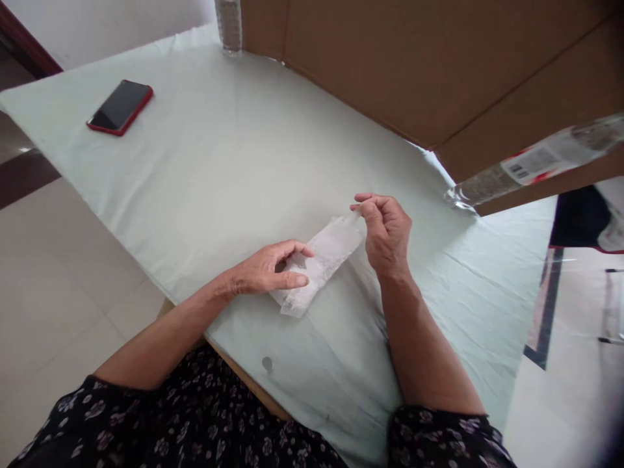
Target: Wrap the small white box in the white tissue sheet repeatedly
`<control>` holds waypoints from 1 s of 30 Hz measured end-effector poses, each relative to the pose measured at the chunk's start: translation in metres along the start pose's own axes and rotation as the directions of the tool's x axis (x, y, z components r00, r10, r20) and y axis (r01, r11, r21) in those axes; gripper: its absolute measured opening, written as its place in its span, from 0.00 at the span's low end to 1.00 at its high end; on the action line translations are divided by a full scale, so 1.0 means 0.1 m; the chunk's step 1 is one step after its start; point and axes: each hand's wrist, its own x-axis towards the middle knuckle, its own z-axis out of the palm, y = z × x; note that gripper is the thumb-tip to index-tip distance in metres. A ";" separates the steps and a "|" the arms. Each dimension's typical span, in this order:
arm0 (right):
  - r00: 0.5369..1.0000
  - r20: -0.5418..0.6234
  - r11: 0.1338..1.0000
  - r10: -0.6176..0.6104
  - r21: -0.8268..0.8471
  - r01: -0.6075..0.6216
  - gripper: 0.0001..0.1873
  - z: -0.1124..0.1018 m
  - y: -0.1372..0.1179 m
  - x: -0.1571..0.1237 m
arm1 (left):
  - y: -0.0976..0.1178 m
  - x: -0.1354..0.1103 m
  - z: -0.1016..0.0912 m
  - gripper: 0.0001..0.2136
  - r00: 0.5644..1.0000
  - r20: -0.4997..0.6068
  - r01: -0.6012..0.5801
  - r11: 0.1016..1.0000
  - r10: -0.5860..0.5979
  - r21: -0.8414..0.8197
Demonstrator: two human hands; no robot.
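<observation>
A flat, whitish folded strip (331,250) that looks like tissue paper or a thin wrapper lies slantwise on the pale green cloth near the table's front edge. My right hand (387,227) is closed in a pinch at its upper right corner, where a small translucent end shows by the fingertips. Over the lower left part rests my left hand (273,266), thumb and index finger apart. Those fingertips are on or just above the strip; I cannot tell which. The left hand's other fingers are partly hidden beneath it.
A phone (121,107) in a red case lies at the far left. Large brown cardboard panels (390,65) stand at the back, with a clear plastic bottle (541,159) at the right and another bottle (229,26) at the back. A small round spot (267,364) marks the tablecloth (219,162).
</observation>
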 end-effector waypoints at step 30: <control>0.895 0.301 0.910 0.330 0.149 -0.386 0.10 0.10 -0.21 -0.21 | -0.07 0.12 0.01 0.22 0.750 -0.568 -0.136 0.920 0.338 0.369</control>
